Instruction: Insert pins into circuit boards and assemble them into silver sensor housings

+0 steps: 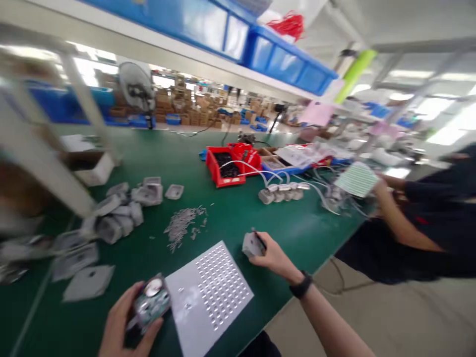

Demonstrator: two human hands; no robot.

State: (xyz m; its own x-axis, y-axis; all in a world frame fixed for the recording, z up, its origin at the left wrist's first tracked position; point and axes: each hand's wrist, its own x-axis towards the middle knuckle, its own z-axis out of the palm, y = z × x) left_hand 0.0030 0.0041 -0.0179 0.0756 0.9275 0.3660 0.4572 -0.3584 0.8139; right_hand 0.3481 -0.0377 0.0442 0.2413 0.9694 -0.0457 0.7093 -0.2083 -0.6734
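A small module (150, 303) is being held by the left hand (124, 322) at the desk's (305, 233) near edge. A grey part (252, 245) is being gripped by the right hand (273, 255) beside the perforated plate (211, 292). Bringing the two parts together is judged to be needed next.

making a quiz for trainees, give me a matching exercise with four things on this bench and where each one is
Things:
1. perforated plate
2. red bin
3. round-faced part
4. pile of small metal pieces

Places:
A. in the left hand
B. mid-bench, behind the plate
C. near edge, between the hands
D. far side, with white tubes over it

Pairs: 1-C, 2-D, 3-A, 4-B
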